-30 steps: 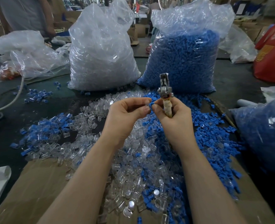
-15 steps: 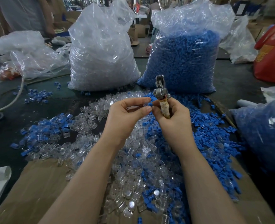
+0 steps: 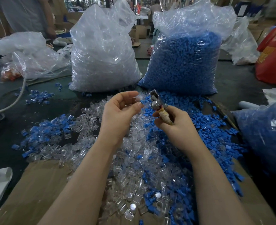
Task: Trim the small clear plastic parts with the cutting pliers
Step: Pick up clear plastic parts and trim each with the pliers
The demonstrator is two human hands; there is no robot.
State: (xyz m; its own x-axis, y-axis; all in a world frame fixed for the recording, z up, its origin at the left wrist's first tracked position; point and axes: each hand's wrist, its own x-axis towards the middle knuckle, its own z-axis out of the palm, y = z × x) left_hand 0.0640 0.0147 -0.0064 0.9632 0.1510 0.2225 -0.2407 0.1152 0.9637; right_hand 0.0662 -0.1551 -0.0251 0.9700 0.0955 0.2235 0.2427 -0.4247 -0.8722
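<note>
clear plastic parts (image 3: pixel 132 172) and blue parts (image 3: pixel 204 132) lie heaped on the cardboard (image 3: pixel 36 189). above them the left hand (image 3: pixel 119 114) pinches a clear piece at its fingertips; the right hand (image 3: pixel 174 122) grips the cutting pliers (image 3: pixel 158 104), tips just beside it. behind stand a clear-parts bag (image 3: pixel 103 54) and a blue-parts bag (image 3: pixel 184 59).

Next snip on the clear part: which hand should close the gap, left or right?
Probably right. The right hand grips the cutting pliers, whose tip sits just beside the clear part pinched in the left hand; a slight tilt would likely meet it.
</note>
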